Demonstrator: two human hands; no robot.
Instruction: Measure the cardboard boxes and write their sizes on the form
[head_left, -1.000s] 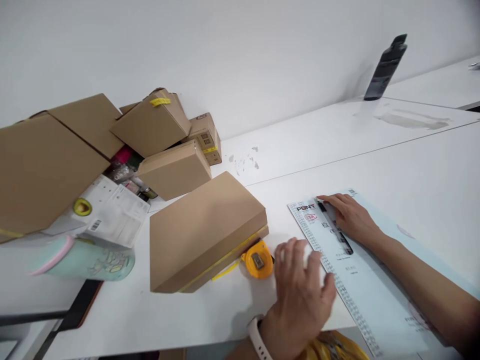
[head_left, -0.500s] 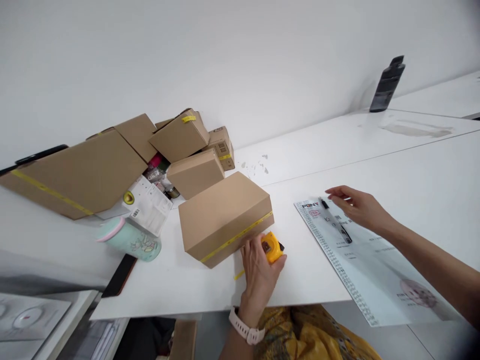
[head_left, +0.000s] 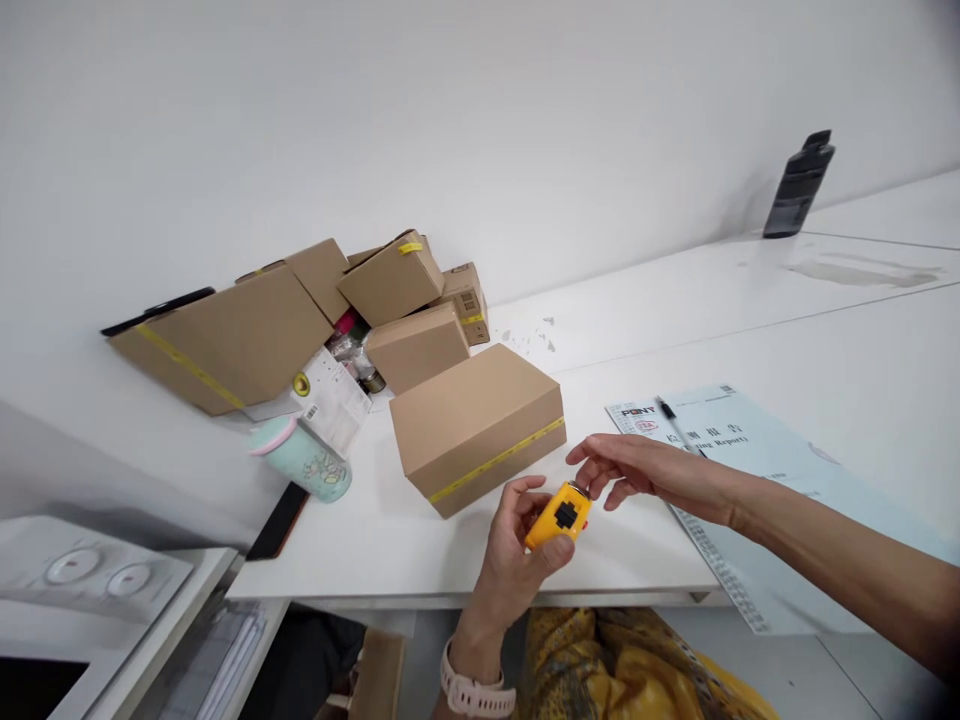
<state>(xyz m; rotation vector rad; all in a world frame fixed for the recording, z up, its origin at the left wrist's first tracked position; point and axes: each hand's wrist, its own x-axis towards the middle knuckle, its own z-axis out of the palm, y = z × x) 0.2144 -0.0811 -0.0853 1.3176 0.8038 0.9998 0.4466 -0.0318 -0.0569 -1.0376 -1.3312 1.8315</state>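
Gripping hand: left hand, fingers and thumb closed around the yellow tape measure.
Other hand: right hand, fingers loosely bent at the measure's metal end; whether they grasp it, cannot tell.
Measure position: over the white table, near its front edge, in front of the carton.
Carton: closed, yellow strip along near side.
Report: at right, partly beneath the right forearm; pen on top.
Mint cup: left end of table.

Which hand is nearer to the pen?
Right: the right hand is just lower-left of the pen in view; the left hand is farther off, holding the tape measure.
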